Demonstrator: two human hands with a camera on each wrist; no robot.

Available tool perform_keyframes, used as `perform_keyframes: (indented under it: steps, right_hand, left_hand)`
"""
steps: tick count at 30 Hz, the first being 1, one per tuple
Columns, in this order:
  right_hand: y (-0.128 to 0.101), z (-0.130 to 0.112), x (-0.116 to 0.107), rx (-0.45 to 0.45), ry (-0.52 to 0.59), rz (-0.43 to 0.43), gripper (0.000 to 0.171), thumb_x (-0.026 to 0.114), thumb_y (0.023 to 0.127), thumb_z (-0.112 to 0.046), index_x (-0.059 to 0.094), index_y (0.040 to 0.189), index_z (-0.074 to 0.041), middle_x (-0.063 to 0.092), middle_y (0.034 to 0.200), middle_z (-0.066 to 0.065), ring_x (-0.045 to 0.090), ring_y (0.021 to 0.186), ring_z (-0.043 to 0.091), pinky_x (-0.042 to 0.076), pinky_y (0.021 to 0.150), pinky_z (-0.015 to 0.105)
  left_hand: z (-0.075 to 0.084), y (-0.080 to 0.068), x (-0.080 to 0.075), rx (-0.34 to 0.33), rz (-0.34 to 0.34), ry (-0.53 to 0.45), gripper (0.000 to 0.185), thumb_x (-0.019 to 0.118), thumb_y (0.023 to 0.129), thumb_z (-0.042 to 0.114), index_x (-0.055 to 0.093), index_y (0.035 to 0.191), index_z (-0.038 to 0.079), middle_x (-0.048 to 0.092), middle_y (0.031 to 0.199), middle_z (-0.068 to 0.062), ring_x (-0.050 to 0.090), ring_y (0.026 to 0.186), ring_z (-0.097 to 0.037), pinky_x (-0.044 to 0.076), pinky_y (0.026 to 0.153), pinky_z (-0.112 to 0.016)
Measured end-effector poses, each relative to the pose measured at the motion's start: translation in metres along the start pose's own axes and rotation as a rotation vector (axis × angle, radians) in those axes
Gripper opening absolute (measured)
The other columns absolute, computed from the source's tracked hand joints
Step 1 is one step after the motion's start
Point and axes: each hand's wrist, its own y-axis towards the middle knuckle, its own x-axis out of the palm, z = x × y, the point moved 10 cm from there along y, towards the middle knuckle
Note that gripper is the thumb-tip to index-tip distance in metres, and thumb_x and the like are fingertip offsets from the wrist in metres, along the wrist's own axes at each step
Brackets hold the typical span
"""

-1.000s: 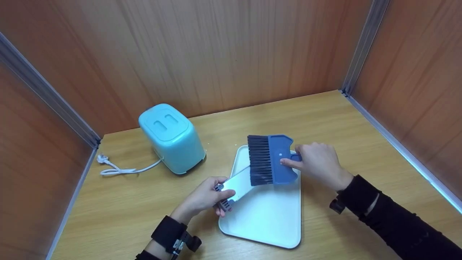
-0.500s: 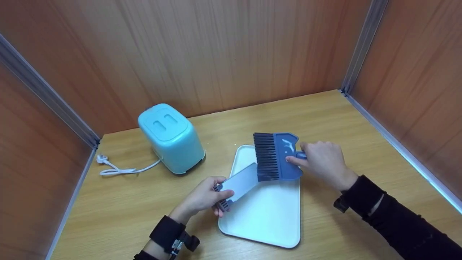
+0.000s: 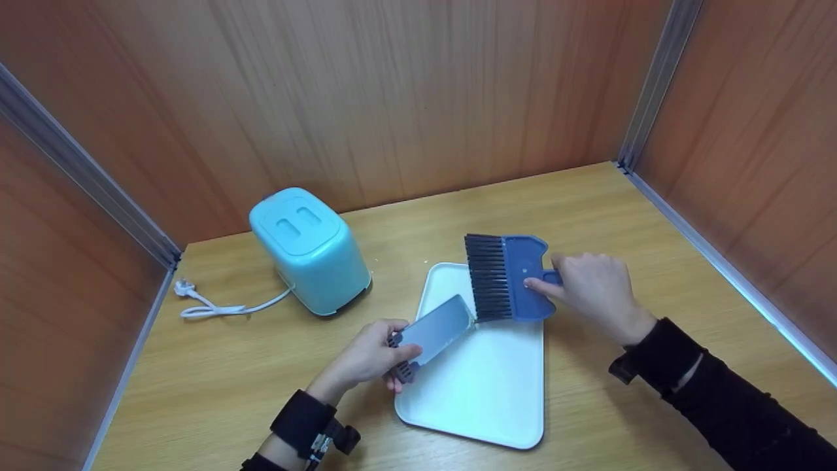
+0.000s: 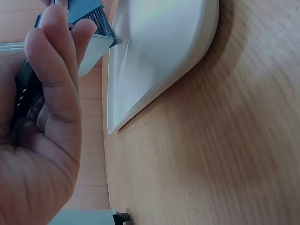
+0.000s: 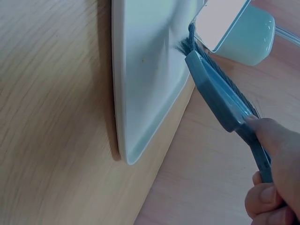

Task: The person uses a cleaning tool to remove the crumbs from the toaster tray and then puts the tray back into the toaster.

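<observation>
My left hand (image 3: 376, 356) grips the dark ribbed end of a thin white crumb plate (image 3: 437, 330), holding it slanted over the left side of a white tray (image 3: 484, 399). My right hand (image 3: 588, 284) grips the handle of a blue brush (image 3: 516, 278), forefinger laid on its back. The dark bristles (image 3: 487, 278) touch the plate's far end. The left wrist view shows my curled fingers (image 4: 51, 93) on the ribbed grip, with the tray (image 4: 159, 51) beyond. In the right wrist view the brush (image 5: 220, 101) stands edge-on, its bristles meeting the plate (image 5: 220, 21) above the tray (image 5: 145, 70).
A turquoise toaster (image 3: 310, 248) stands at the back left of the wooden table (image 3: 621, 216); its white cord and plug (image 3: 209, 304) trail left. Brown panel walls close in the table on three sides.
The brush has slid right along the crumb plate, from covering most of it to touching only its far end. My left hand has stayed almost still.
</observation>
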Motion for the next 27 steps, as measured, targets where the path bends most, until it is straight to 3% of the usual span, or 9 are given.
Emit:
perform_keyframes:
  steps: [5,10,17,24,27]
  right_hand:
    - [0.001,0.006,-0.009,0.041,0.038,0.06,0.059,0.074,0.095,-0.064,0.061,0.075,-0.01,0.027,0.055,-0.005,0.03,0.044,0.014,0.015,0.047,0.027]
    - [0.001,0.004,-0.013,0.058,0.084,0.13,0.059,0.073,0.095,-0.063,0.066,0.082,-0.006,0.036,0.053,-0.003,0.033,0.043,0.013,0.018,0.046,0.026]
    - [-0.001,-0.009,-0.014,0.003,0.094,0.211,0.054,0.077,0.094,-0.059,0.063,0.086,-0.007,0.042,0.053,-0.002,0.032,0.042,0.011,0.019,0.045,0.025]
    - [-0.006,-0.014,-0.012,-0.056,0.081,0.239,0.053,0.08,0.093,-0.056,0.061,0.084,-0.007,0.04,0.052,-0.003,0.03,0.042,0.01,0.017,0.044,0.024]
    - [-0.008,-0.014,-0.01,-0.072,0.076,0.225,0.052,0.081,0.092,-0.055,0.062,0.085,-0.007,0.036,0.053,-0.004,0.028,0.042,0.01,0.016,0.045,0.024]
  left_hand:
    - [0.002,0.0,-0.003,0.004,0.023,0.024,0.028,0.07,0.104,0.015,0.064,0.128,0.002,0.076,0.087,-0.016,0.07,0.053,-0.015,0.06,0.047,-0.028]
    - [0.003,-0.001,-0.004,-0.018,0.043,0.038,0.03,0.071,0.104,0.017,0.064,0.131,0.004,0.076,0.091,-0.017,0.071,0.055,-0.016,0.061,0.049,-0.03]
    - [0.006,-0.002,-0.003,-0.041,0.046,0.05,0.032,0.071,0.105,0.018,0.064,0.134,0.007,0.076,0.096,-0.017,0.072,0.056,-0.017,0.061,0.049,-0.03]
    - [0.013,-0.002,-0.002,0.033,0.046,0.064,0.024,0.07,0.104,0.016,0.066,0.125,0.004,0.076,0.085,-0.015,0.071,0.052,-0.015,0.063,0.049,-0.036]
    - [0.013,-0.001,-0.003,0.031,0.048,0.073,0.025,0.07,0.104,0.016,0.066,0.126,0.004,0.076,0.085,-0.015,0.071,0.053,-0.015,0.062,0.049,-0.036]
